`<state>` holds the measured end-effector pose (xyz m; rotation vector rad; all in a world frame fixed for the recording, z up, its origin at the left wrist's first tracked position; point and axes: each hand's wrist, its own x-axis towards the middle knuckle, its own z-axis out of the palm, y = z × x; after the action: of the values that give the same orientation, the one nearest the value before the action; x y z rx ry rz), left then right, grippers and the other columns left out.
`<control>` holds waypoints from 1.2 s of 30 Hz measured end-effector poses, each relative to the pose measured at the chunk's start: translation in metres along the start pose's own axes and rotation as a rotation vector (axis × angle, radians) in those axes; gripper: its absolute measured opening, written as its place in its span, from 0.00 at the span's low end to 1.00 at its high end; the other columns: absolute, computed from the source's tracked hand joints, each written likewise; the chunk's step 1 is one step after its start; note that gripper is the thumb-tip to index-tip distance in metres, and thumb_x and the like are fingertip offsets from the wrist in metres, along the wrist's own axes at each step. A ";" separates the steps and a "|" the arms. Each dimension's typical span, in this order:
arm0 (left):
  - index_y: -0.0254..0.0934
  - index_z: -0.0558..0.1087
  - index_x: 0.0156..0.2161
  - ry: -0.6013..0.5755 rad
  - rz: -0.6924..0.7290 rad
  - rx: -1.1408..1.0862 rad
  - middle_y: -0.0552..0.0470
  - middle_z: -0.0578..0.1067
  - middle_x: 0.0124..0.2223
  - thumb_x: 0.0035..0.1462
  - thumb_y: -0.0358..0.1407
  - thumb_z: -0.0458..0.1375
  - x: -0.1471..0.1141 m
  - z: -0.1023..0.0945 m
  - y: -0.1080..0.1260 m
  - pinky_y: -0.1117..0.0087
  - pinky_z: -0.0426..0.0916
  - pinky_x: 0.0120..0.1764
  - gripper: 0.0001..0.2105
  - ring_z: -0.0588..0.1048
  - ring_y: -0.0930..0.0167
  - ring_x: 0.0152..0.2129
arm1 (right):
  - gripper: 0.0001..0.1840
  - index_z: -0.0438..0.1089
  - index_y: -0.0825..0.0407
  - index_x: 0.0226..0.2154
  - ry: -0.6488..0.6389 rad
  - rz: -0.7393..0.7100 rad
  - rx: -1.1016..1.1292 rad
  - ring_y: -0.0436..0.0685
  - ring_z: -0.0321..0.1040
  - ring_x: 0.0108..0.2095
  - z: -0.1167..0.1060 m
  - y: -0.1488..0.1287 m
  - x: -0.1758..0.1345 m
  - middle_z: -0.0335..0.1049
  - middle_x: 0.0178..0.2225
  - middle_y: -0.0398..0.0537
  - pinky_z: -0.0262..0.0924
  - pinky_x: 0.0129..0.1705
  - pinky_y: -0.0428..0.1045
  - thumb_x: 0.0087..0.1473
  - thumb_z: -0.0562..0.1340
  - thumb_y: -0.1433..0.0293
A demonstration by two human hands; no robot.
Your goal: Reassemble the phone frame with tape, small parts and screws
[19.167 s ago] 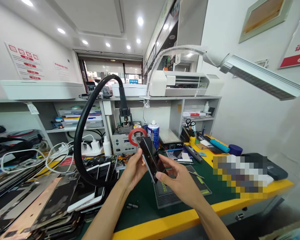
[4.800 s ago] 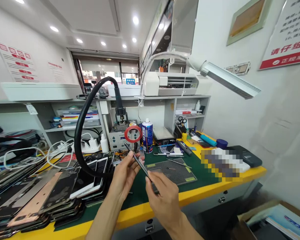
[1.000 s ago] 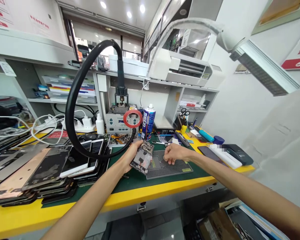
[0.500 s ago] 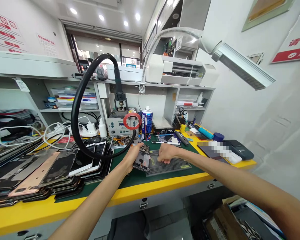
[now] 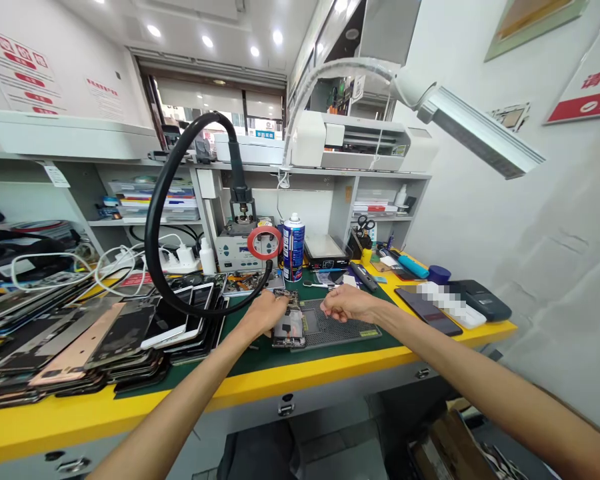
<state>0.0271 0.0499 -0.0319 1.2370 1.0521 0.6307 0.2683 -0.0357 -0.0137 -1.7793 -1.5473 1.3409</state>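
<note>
An opened phone (image 5: 289,328), its inner parts exposed, lies nearly flat at the left end of a grey perforated work mat (image 5: 353,328). My left hand (image 5: 266,312) is closed on the phone's upper left edge, with some fingertips hidden from view. Over the mat, a short way right of the phone, my right hand (image 5: 349,304) has thumb and fingers pinched together. Whatever may be between those fingertips is too small to make out.
Stacked phones and phone parts (image 5: 125,333) crowd the left. A black hose (image 5: 155,220) loops beside them. Behind stand a blue spray can (image 5: 293,250), a red tape roll (image 5: 264,243) and a hot plate (image 5: 326,252). A dark phone screen (image 5: 427,312) lies at right.
The phone has gone from tilted in my left hand to lying flatter by the mat. My right hand has lifted slightly and shifted right, turning from a fist into a pinch.
</note>
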 end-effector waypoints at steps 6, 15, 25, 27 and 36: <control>0.38 0.70 0.53 0.041 0.012 0.242 0.44 0.72 0.55 0.64 0.39 0.58 -0.009 0.005 0.008 0.56 0.72 0.47 0.15 0.74 0.63 0.47 | 0.12 0.70 0.55 0.45 0.060 -0.121 0.164 0.53 0.72 0.35 0.019 0.004 -0.009 0.73 0.41 0.48 0.71 0.35 0.51 0.63 0.62 0.64; 0.38 0.73 0.47 -0.032 0.180 0.336 0.46 0.74 0.49 0.64 0.39 0.58 -0.035 0.002 0.014 0.62 0.73 0.42 0.10 0.75 0.67 0.41 | 0.14 0.66 0.54 0.26 0.187 -0.264 0.399 0.43 0.49 0.16 0.049 -0.020 -0.028 0.54 0.17 0.31 0.48 0.18 0.41 0.59 0.65 0.66; 0.35 0.74 0.28 -0.177 0.254 0.046 0.58 0.62 0.22 0.53 0.40 0.61 -0.092 0.026 -0.001 0.74 0.48 0.20 0.09 0.54 0.78 0.17 | 0.13 0.72 0.54 0.23 0.254 -0.327 0.453 0.44 0.48 0.16 0.081 -0.042 -0.037 0.60 0.15 0.37 0.42 0.19 0.45 0.51 0.68 0.62; 0.34 0.74 0.27 -0.163 0.271 0.018 0.59 0.62 0.22 0.54 0.39 0.61 -0.095 0.025 -0.004 0.73 0.45 0.21 0.09 0.52 0.79 0.17 | 0.14 0.71 0.53 0.23 0.246 -0.328 0.453 0.45 0.48 0.15 0.085 -0.042 -0.038 0.59 0.15 0.37 0.42 0.19 0.45 0.51 0.68 0.61; 0.32 0.79 0.27 -0.073 0.187 -0.169 0.56 0.67 0.19 0.49 0.37 0.65 -0.138 -0.003 -0.034 0.72 0.46 0.19 0.08 0.55 0.79 0.15 | 0.20 0.73 0.52 0.31 0.250 -0.299 0.510 0.47 0.54 0.17 0.098 -0.036 -0.049 0.59 0.20 0.38 0.48 0.19 0.45 0.49 0.69 0.51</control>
<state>-0.0383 -0.0761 -0.0234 1.2083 0.8111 0.7961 0.1704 -0.0962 -0.0090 -1.2862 -1.1499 1.1789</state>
